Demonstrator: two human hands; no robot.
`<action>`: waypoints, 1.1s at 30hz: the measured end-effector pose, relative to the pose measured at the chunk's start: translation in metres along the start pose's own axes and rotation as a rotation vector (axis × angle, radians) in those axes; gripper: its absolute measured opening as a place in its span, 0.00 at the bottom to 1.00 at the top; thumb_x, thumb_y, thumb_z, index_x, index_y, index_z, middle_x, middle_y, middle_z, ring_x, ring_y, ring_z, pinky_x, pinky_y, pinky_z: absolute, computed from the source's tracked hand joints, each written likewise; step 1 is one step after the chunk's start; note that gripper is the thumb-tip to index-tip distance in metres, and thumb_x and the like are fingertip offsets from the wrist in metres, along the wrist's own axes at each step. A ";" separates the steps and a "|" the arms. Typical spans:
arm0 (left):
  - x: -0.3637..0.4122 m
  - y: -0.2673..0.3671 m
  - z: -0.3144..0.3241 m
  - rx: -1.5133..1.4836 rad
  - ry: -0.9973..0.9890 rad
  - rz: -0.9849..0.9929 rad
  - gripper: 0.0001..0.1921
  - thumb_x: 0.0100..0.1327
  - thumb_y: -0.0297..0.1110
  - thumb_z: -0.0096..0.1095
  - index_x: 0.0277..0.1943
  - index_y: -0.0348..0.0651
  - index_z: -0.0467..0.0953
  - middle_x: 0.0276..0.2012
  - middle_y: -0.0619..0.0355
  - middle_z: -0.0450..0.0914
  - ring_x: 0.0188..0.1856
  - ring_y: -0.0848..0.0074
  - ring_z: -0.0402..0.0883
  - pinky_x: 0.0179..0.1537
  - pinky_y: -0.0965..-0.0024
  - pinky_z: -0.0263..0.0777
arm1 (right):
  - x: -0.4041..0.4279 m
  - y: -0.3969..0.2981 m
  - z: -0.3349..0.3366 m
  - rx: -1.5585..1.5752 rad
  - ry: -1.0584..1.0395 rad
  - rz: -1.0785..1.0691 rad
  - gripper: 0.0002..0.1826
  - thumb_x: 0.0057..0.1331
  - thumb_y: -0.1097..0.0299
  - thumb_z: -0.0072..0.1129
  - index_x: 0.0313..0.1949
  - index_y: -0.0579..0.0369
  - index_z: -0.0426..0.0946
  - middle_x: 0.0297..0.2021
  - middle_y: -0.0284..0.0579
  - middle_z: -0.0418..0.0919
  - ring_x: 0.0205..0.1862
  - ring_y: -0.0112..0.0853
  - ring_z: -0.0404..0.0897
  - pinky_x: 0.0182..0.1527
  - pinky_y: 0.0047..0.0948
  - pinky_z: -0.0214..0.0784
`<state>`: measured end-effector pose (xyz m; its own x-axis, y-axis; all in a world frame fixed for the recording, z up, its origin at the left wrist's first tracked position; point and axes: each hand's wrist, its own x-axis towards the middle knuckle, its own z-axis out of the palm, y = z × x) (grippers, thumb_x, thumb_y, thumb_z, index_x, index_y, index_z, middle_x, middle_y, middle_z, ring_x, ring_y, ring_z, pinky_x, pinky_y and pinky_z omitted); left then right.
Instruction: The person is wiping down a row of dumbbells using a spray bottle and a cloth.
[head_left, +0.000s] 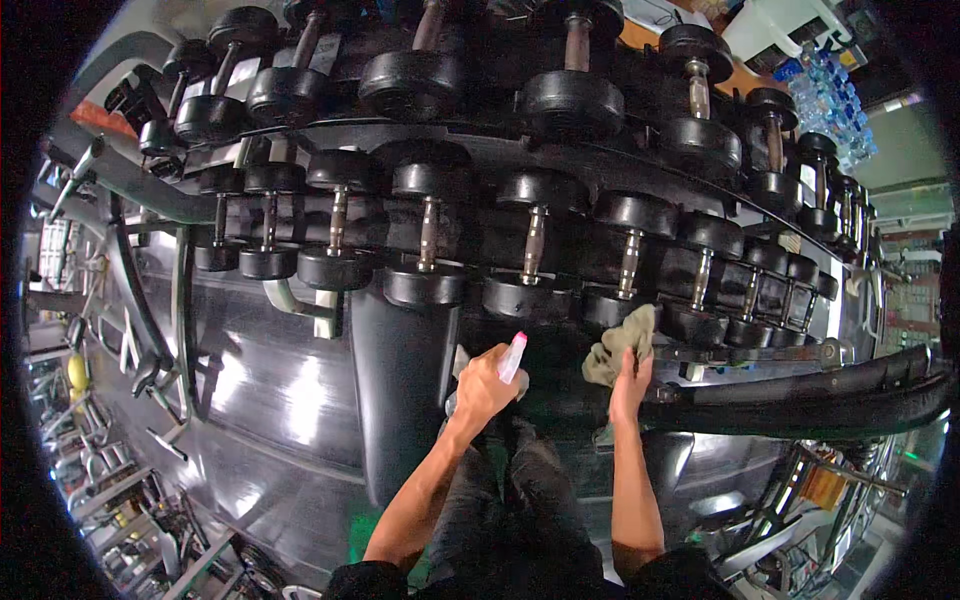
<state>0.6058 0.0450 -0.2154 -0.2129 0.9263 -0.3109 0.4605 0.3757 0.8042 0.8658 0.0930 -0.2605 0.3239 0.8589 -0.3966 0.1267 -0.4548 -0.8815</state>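
My left hand (480, 386) is closed around what looks like a spray bottle (511, 361). Its whitish head and pink tip stick out above my fist, and most of its body is hidden. In my right hand (632, 386) is a crumpled beige cloth (621, 346), raised in front of the lower row of dumbbells. The cloth overlaps the near end of a black dumbbell (628, 262); whether it touches cannot be told. Another dumbbell (534, 244) with a worn metal handle lies on the rack beyond my left hand.
A second row of larger dumbbells (574, 101) fills the upper tier of the rack (495, 135). Close on my right is a long black padded bench (795, 405); a dark upright pad (401, 375) stands left. Wrapped water bottles (829, 105) sit at the far right.
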 end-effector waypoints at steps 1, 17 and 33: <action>-0.002 -0.003 -0.001 0.005 0.000 -0.003 0.11 0.56 0.34 0.66 0.41 0.41 0.78 0.37 0.42 0.83 0.41 0.46 0.82 0.43 0.50 0.76 | 0.001 -0.008 0.013 -0.053 -0.008 -0.106 0.37 0.73 0.52 0.54 0.73 0.59 0.53 0.67 0.52 0.64 0.68 0.41 0.65 0.68 0.40 0.57; -0.044 -0.033 -0.001 -0.201 0.144 -0.145 0.08 0.61 0.29 0.63 0.43 0.38 0.79 0.33 0.42 0.82 0.37 0.46 0.83 0.37 0.56 0.77 | 0.005 -0.018 0.207 -1.281 -0.703 -1.300 0.15 0.68 0.64 0.51 0.51 0.49 0.80 0.60 0.43 0.76 0.71 0.38 0.64 0.75 0.59 0.38; -0.042 -0.028 -0.004 -0.200 0.055 0.041 0.07 0.62 0.26 0.62 0.41 0.35 0.78 0.29 0.43 0.80 0.31 0.48 0.81 0.34 0.60 0.75 | 0.027 -0.028 0.163 -0.982 -0.647 -1.328 0.18 0.66 0.67 0.52 0.54 0.46 0.80 0.65 0.36 0.73 0.71 0.34 0.64 0.74 0.43 0.49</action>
<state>0.5983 -0.0044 -0.2229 -0.2469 0.9357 -0.2519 0.2907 0.3195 0.9019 0.7185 0.1676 -0.2883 -0.8099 0.5677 0.1473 0.5118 0.8068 -0.2953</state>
